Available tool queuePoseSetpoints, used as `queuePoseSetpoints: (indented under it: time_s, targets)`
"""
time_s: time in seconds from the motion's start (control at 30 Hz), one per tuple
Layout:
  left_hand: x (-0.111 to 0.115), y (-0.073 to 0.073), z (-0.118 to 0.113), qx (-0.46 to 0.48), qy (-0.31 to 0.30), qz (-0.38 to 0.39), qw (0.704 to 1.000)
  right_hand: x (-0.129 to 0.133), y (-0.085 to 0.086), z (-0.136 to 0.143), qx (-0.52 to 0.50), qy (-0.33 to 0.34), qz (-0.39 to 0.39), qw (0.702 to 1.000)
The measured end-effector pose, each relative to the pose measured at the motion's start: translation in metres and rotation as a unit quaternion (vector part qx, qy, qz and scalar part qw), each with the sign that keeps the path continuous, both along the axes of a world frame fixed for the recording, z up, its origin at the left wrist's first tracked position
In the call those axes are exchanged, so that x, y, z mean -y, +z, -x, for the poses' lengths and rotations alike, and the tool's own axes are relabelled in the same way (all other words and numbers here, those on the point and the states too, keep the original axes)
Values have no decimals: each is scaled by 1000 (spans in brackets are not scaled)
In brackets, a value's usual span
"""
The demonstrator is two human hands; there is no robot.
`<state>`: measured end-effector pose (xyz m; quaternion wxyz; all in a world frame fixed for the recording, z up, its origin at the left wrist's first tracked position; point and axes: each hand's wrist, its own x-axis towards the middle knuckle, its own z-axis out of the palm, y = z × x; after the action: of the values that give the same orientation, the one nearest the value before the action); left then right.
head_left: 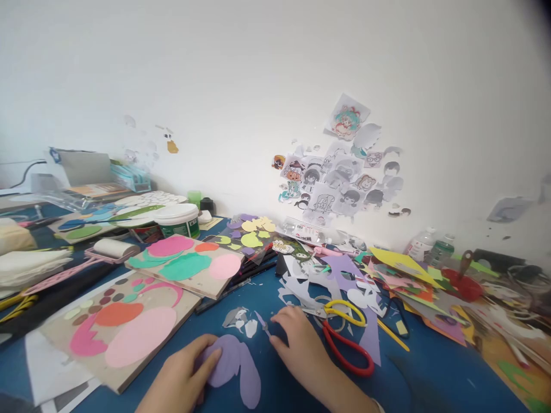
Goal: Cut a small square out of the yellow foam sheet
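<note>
My left hand (183, 376) rests at the bottom centre with its fingers pressing down on a purple paper cutout (235, 367) that lies on the blue table (430, 378). My right hand (301, 338) is just right of it, pinching a thin pale craft knife or pen (262, 324) whose tip points up and left, above the cutout. Small white and grey paper scraps (243, 321) lie right beyond the cutout. Red-handled scissors (346, 350) lie beside my right wrist, with yellow-handled scissors (344, 310) just behind them.
Two boards with pink, orange and teal paper shapes (124, 332) (189, 264) lie at left. A roller (112, 249), a white tub (176, 221) and stacked trays stand further back. Piles of coloured paper scraps (400, 275) cover the right side. Cartoon stickers (340, 178) are on the wall.
</note>
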<state>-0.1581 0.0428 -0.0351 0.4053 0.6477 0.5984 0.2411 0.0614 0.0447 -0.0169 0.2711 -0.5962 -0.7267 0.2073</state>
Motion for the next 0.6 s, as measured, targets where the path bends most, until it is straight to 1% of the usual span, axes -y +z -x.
queuePoseSetpoints:
  time_s: [0.07, 0.13, 0.2, 0.23, 0.3, 0.33, 0.4, 0.47, 0.5, 0.53, 0.57, 0.6]
  targets:
    - [-2, -1, -2, 65, 6, 4, 998, 11, -1, -3, -12, 13, 1, 1000]
    - [-6, 0, -12, 146, 7, 11, 989, 18, -2, -4, -25, 24, 2, 999]
    - [-10, 3, -27, 196, 9, 8, 980, 16, -4, -4, -31, 23, 2, 999]
    - [-13, 4, -34, 200, 14, -2, 980, 13, -5, -3, -29, 16, 2, 999]
    - [-18, 7, -45, 184, 41, -51, 981, 3, -8, 0, -21, -8, -1, 1000]
    - [-20, 7, -48, 169, 66, -86, 980, -3, -8, 1, -17, -20, -6, 1000]
    - [-21, 6, -49, 125, 119, -157, 972, -11, -10, 4, -8, -33, -20, 999]
    - [-20, -1, -46, 86, 154, -205, 963, -14, -11, 7, 3, -33, -34, 999]
    - [-18, -5, -45, 76, 159, -217, 960, -13, -12, 8, 9, -31, -39, 999]
    - [-17, -11, -45, 65, 151, -231, 959, -11, -14, 8, 16, -27, -42, 999]
    - [-15, -16, -46, 38, 129, -256, 957, -7, -16, 8, 24, -23, -44, 998]
    - [-14, -20, -50, -12, 96, -299, 949, -2, -18, 6, 33, -17, -45, 998]
